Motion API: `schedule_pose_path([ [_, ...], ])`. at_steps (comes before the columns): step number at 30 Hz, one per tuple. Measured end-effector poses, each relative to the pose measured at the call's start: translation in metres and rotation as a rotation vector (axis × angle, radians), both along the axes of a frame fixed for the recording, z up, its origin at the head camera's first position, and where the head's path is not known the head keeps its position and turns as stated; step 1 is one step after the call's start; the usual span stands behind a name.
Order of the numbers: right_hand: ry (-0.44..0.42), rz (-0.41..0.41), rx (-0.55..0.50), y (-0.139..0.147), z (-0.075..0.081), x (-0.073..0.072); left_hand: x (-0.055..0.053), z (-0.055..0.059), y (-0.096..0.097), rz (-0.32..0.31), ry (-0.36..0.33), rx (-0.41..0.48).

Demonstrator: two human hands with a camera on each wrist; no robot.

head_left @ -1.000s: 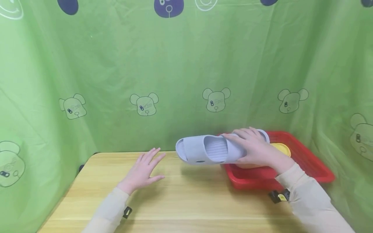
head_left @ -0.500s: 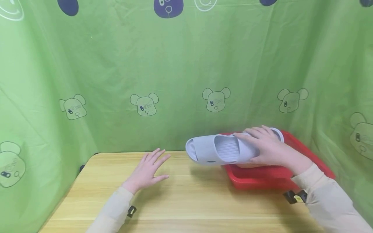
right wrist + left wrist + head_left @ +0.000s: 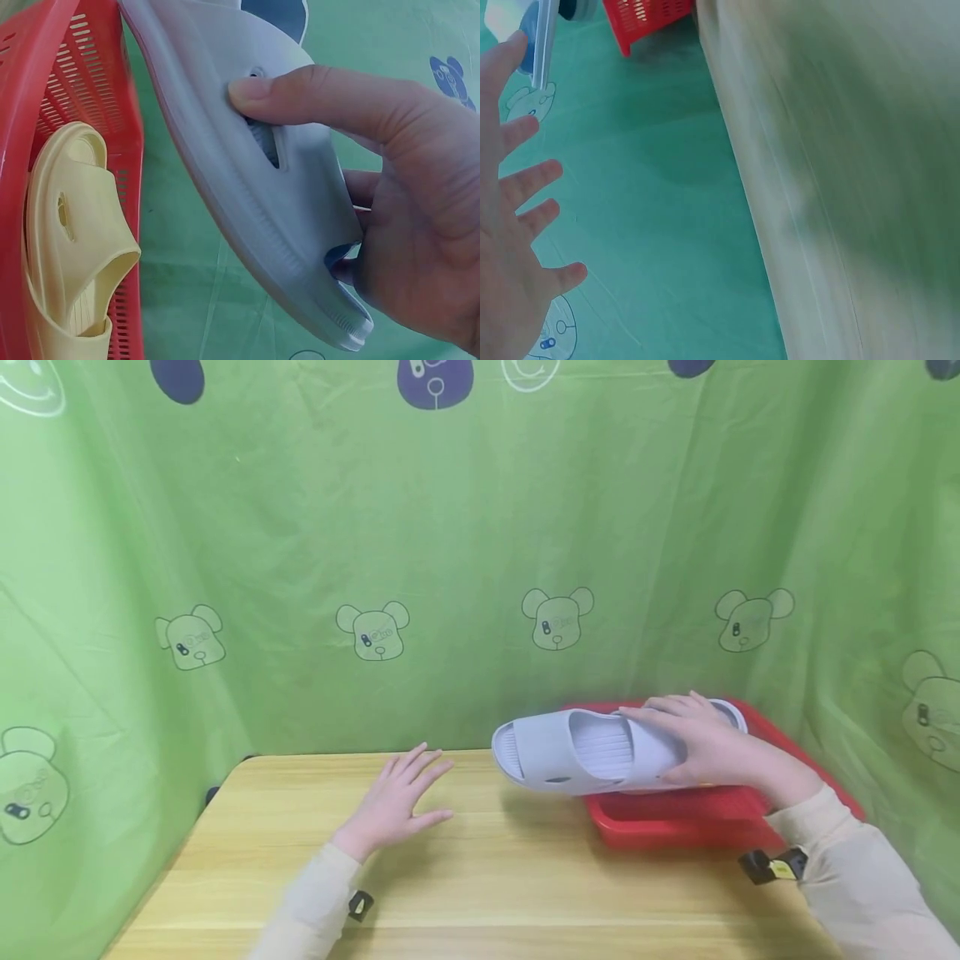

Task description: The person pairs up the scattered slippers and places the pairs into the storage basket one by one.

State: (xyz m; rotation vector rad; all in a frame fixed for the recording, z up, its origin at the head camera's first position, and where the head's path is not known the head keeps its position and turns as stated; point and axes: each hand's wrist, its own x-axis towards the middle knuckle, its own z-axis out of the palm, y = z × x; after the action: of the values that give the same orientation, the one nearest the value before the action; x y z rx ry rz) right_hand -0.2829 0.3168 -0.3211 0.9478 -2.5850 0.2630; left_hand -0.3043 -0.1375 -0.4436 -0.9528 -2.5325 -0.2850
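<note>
In the head view my right hand (image 3: 701, 743) grips a pair of pale grey-blue slippers (image 3: 543, 750), which seem nested with their toes at opposite ends. They are in the air, partly above the red basket (image 3: 645, 833). From the right wrist, the thumb presses on a strap slot of the near slipper (image 3: 217, 112), and other fingers are partly hidden behind it. My left hand (image 3: 393, 797) hovers over the table to the left, fingers spread, apart from the slippers. Yellow slippers (image 3: 94, 202) lie inside the basket in the right wrist view.
The basket, with slotted sides, stands at the right of the wooden table (image 3: 465, 877). A green printed curtain (image 3: 465, 543) hangs behind the table and along both sides. A small black device (image 3: 772, 866) sits at the right wrist, another (image 3: 361, 906) at the left.
My right hand has carried the grey-blue slippers to the right, farther over the basket, and now covers the yellow slippers from the head view. My left hand has drifted a little right.
</note>
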Motion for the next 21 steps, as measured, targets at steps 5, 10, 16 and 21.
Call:
schedule_pose_path([
  [5, -0.026, -0.014, -0.013, 0.007, -0.001, -0.002, 0.0, 0.001, 0.007, -0.024, 0.016, 0.05],
  [10, -0.024, -0.007, -0.032, 0.017, -0.001, -0.002, -0.001, 0.0, 0.013, -0.04, 0.029, 0.087],
  [16, -0.045, -0.018, -0.047, 0.031, -0.001, 0.0, -0.004, -0.002, 0.02, -0.035, 0.014, 0.121],
  [21, -0.05, -0.035, -0.051, 0.041, -0.002, 0.0, -0.005, 0.0, 0.027, -0.043, -0.014, 0.148],
])
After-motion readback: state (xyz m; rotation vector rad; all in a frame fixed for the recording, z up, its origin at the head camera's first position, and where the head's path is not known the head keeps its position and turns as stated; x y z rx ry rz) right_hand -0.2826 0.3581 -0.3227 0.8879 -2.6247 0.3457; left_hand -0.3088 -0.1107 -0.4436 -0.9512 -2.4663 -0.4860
